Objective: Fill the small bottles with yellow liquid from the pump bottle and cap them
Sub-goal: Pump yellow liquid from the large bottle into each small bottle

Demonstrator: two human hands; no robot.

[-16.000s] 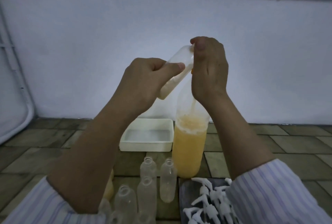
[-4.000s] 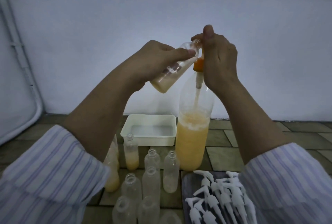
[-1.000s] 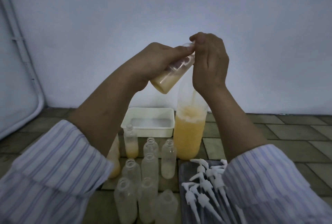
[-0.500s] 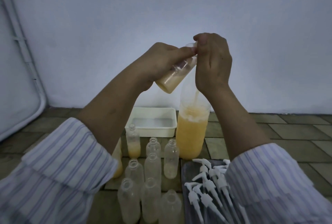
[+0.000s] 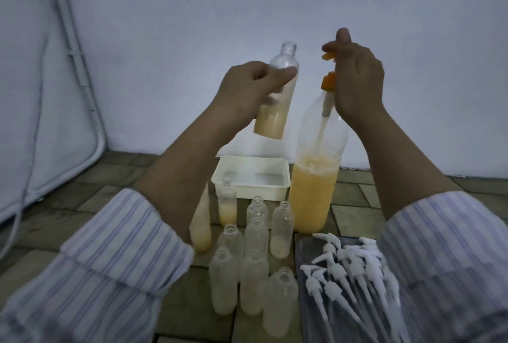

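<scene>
1. At centre of the head view, left hand (image 5: pixel 247 92): fingers and thumb curled round a small clear plastic bottle (image 5: pixel 276 95) with an open neck, held raised and slightly tilted, about half full of yellow liquid. Its mouth stands apart from the pump spout, which suggests filling of this one has paused or finished.
2. Right hand (image 5: pixel 357 78): fingers curled over the orange pump head (image 5: pixel 328 81) of a tall clear plastic pump bottle (image 5: pixel 313 191), index finger raised. The orange spout shows at the fingertips, pointing toward the small bottle. The grip looks suited to pressing the pump and steadying the tall bottle.
3. Tall pump bottle: upright on the tiled floor (image 5: pixel 96 205), lower half holding yellow liquid with foam on top.
4. Group of small clear bottles (image 5: pixel 255 260): standing uncapped on the floor just before the pump bottle, mostly near empty, probably queued within easy reach.
5. Partly filled small bottles (image 5: pixel 227 205): set to the left of the group, one beside the left forearm, likely kept apart as done.
6. White pump caps (image 5: pixel 343 268): heaped on a dark tray (image 5: pixel 302 246) at lower right, near the right sleeve, ready for capping.
7. White rectangular tub (image 5: pixel 251 177): behind the bottles, against the wall.
8. Judgement: filling in progress; no small bottle capped yet.
</scene>
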